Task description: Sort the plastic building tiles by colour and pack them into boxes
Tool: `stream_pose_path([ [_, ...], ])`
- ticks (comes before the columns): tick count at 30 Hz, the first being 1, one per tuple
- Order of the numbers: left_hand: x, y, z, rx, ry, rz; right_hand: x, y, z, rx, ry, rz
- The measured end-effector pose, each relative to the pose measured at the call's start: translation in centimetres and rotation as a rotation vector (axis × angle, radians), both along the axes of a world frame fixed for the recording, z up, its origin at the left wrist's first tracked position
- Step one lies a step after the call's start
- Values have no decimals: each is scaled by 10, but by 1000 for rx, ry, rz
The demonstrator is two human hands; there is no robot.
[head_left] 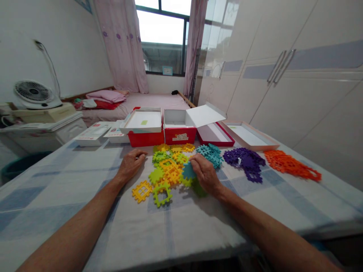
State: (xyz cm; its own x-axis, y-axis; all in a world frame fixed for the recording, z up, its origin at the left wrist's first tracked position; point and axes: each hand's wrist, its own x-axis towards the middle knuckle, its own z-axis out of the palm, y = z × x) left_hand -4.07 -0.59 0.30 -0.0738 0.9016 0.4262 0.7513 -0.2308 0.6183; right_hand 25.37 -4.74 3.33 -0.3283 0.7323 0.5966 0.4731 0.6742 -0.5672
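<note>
My right hand (pixel 205 172) pinches a flat teal building tile (pixel 188 171) over the right side of a mixed pile. Yellow and lime-green notched tiles make up that pile, with a yellow window tile (pixel 142 191) and a green frame tile (pixel 162 195) at its near edge. My left hand (pixel 131 165) rests on the cloth left of the pile, its fingers curled in and apparently holding nothing. Just beyond my right hand lies a heap of teal tiles (pixel 211 154).
Purple tiles (pixel 244 160) and orange tiles (pixel 290 164) lie in separate heaps to the right. Behind the tiles stand a red box (pixel 180 136), another red box with a white tray (pixel 144 139) on it, and a pink-rimmed lid (pixel 249 136). White boxes (pixel 95 133) sit farther left.
</note>
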Motion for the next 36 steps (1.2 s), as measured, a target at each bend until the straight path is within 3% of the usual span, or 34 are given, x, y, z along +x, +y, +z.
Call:
stream_pose_path([
  [4,0,-1,1,-13,4,-3,33,27,7,4,-17,-350],
  [7,0,-1,1,-5,11,-2,58,47,4,23,-149,-535],
  [12,17,-11,11,118,30,-65,76,59,-3,21,-403,-726],
  [15,41,-27,21,218,89,-243,75,58,-3,75,-431,-775],
  [19,68,-44,25,201,332,-517,67,52,-3,201,-386,-699],
  [22,73,-46,21,141,435,-537,55,44,-3,265,-364,-552],
  [29,59,-39,20,16,469,-283,31,24,-5,272,-426,-233],
  [36,43,-34,24,-110,437,38,20,7,0,227,-563,-162],
])
